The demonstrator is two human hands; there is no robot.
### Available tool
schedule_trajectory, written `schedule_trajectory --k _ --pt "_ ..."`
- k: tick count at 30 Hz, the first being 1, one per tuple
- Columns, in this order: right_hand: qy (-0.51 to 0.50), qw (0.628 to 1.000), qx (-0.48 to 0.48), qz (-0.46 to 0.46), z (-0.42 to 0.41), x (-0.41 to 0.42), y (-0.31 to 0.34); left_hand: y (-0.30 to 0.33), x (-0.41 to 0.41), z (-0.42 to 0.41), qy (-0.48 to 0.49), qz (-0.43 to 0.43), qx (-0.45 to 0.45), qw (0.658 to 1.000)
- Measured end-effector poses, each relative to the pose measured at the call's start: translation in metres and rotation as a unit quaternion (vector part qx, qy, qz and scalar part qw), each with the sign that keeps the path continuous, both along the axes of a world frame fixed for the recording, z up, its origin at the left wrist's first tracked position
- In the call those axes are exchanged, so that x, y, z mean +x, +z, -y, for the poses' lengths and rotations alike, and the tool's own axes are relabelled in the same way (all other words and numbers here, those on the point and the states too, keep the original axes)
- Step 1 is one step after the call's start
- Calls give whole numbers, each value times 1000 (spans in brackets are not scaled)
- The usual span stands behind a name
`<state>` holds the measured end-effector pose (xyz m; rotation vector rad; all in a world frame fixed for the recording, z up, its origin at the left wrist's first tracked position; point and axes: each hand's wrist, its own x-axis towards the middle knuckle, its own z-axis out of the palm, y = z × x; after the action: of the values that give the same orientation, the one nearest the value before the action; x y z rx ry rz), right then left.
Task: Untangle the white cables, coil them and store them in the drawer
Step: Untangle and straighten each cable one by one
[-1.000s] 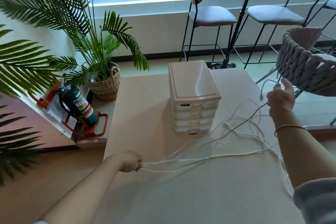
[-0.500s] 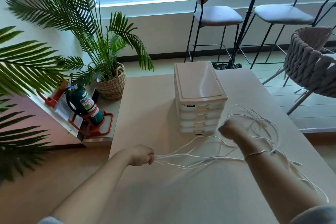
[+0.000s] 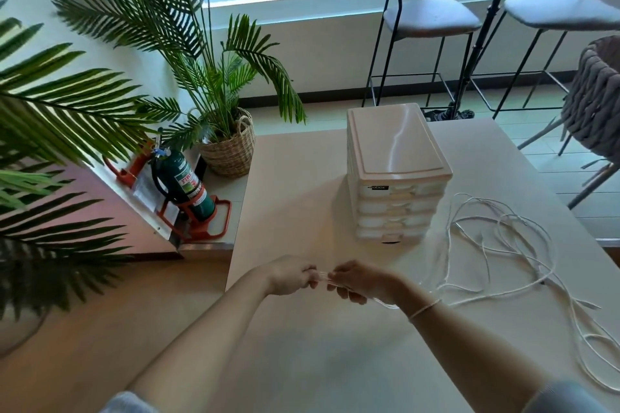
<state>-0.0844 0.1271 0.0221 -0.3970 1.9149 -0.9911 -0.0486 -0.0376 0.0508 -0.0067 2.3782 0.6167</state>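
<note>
Beige table [image 3: 302, 362] fills the lower frame, the drawer unit [image 3: 396, 178] (all drawers closed) at centre. White cables [image 3: 503, 245] sprawl tangled at right. Left hand [image 3: 292, 275] and right hand [image 3: 362, 280] meet at lower centre, both apparently pinching the gathered cable ends. Untangling is underway; next, separating one strand calls for pulling it free.

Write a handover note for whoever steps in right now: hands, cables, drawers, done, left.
Left hand and right hand meet over the table, both pinching the gathered end of the white cables.
The rest lies in a loose tangle on the table, right of the drawer unit.
All drawers look shut.
Done: ends gathered.
Left: untangle, coil, open a drawer, store.
</note>
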Motion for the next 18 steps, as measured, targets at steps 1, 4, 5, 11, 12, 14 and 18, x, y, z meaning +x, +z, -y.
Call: schedule_trajectory --k 1,4,5,11,12,14,18 --pt "-10 1000 -3 -6 0 -1 0 -1 1 0 6 3 8 1000" --pt "-37 998 -3 -49 1 -4 3 -3 4 -1 25 11 40 999" --pt "-37 996 5 -77 1 -4 3 -3 5 -1 26 12 52 998" --pt "-22 996 15 -85 0 -1 5 0 6 -3 22 -3 41 999" --pt "-16 998 12 -52 0 1 6 0 6 -1 21 -5 31 999" --pt "10 1000 18 -7 1 4 10 -2 5 1 19 -10 17 1000" --pt "17 999 29 9 1 4 11 -8 6 0 39 -27 23 999"
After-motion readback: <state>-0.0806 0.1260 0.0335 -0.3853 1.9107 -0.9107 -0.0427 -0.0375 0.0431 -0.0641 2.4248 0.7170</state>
